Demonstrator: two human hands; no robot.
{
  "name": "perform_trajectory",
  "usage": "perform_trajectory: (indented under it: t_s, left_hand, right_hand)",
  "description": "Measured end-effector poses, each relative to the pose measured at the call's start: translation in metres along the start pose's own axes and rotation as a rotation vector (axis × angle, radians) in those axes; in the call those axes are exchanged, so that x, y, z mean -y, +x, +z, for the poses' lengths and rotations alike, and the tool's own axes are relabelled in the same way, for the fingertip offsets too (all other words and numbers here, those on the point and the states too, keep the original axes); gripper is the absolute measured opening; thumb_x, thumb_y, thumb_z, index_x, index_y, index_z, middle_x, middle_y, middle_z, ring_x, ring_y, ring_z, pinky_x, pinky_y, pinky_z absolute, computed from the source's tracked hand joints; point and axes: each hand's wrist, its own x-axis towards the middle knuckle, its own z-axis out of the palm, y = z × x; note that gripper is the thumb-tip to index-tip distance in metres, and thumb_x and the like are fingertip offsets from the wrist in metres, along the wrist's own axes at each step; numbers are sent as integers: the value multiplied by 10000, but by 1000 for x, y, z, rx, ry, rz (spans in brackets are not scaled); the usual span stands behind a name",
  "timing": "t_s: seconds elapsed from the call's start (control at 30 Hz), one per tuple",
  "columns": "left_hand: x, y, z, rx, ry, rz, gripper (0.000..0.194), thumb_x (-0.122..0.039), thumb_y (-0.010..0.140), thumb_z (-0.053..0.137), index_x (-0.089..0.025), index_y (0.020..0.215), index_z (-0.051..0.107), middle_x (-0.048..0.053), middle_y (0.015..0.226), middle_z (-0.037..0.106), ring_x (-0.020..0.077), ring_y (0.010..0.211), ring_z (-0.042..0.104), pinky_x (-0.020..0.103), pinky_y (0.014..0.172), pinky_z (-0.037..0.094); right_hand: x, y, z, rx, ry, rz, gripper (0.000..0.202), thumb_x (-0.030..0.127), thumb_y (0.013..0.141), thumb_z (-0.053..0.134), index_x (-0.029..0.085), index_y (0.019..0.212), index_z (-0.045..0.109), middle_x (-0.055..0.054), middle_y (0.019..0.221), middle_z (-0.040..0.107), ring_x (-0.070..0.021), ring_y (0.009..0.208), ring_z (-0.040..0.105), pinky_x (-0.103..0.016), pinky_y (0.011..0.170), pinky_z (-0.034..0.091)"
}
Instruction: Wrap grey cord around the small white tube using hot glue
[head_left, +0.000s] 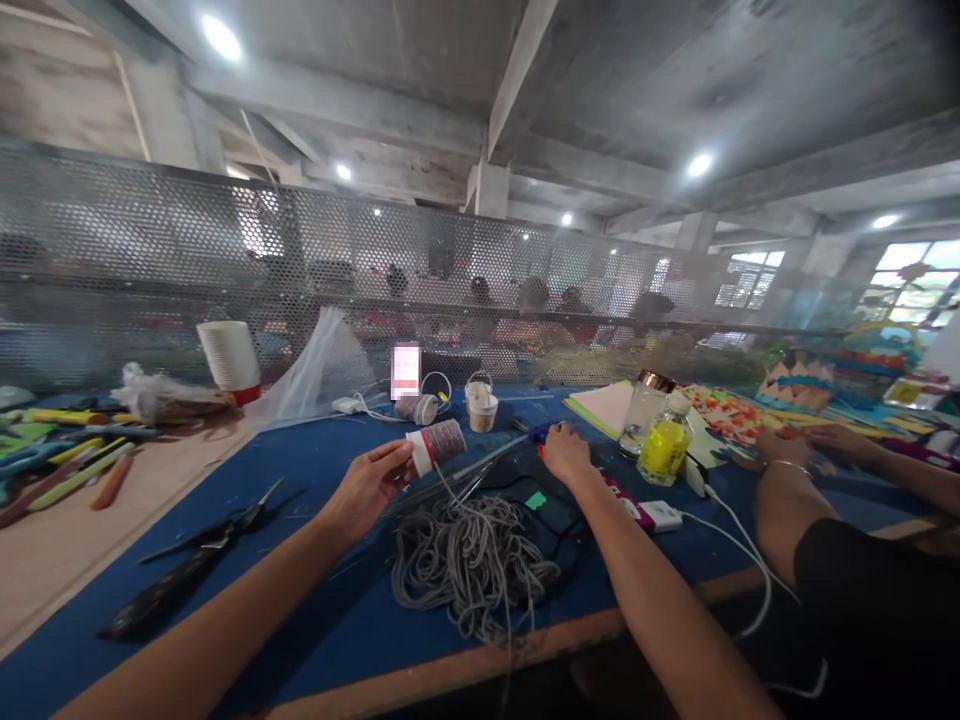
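Observation:
My left hand holds a paper cup on its side, its white and red rim end between the fingers and grey cord wound round its body. A strand runs from it down to a loose heap of grey cord on the blue table. Farther right, my right hand is closed on blue-handled scissors lying by the pink and cream paper sheets. A small green scrap lies between the cord heap and my right forearm.
Black-handled pliers lie at left, near a stack of paper cups. Behind stand a lit phone and little buckets. A glass jar and yellow bottle stand right, near another person's hands. Perforated metal screens the back.

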Motion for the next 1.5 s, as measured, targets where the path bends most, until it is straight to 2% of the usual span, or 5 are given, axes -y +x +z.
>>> perform_trajectory:
  t_s: [0.17, 0.53, 0.93, 1.23, 1.5]
  left_hand:
    - [0, 0, 0, 14, 5, 18, 207, -194, 723, 749, -102, 906, 723, 88, 836, 711, 146, 729, 642, 218, 674, 529]
    - [0, 2, 0, -25, 17, 66, 241, -175, 704, 760, -117, 935, 723, 103, 967, 724, 184, 858, 667, 261, 784, 534]
    - [0, -4, 5, -38, 90, 67, 329, -246, 654, 804, -127, 952, 731, 93, 938, 728, 182, 836, 661, 259, 759, 517]
    - [1, -9, 11, -18, 209, 137, 344, -271, 682, 782, -139, 996, 733, 75, 874, 719, 168, 763, 628, 267, 751, 496]
    - [-1, -12, 14, 14, 275, 150, 298, -278, 684, 772, -159, 956, 750, 62, 834, 726, 159, 690, 615, 257, 691, 486]
  right_hand:
    - [23, -6, -11, -203, 225, -198, 224, 295, 926, 461, 166, 1041, 604, -134, 1121, 597, -236, 1087, 560, -364, 931, 406]
    - [77, -53, -9, 604, 1068, -726, 332, 421, 864, 576, 150, 1055, 594, -61, 867, 720, -161, 855, 672, -265, 789, 481]
    - [82, -63, -18, -48, 758, -750, 120, 269, 861, 562, 196, 871, 657, -3, 775, 662, -120, 712, 602, -218, 684, 424]
    - [86, -62, -11, 522, 1233, -616, 101, 222, 842, 535, 171, 924, 505, -1, 757, 655, -126, 606, 671, -236, 644, 501]
    - [86, -65, -21, 189, 1029, -668, 153, 316, 860, 565, 184, 910, 626, 13, 763, 620, -89, 602, 555, -189, 563, 432]
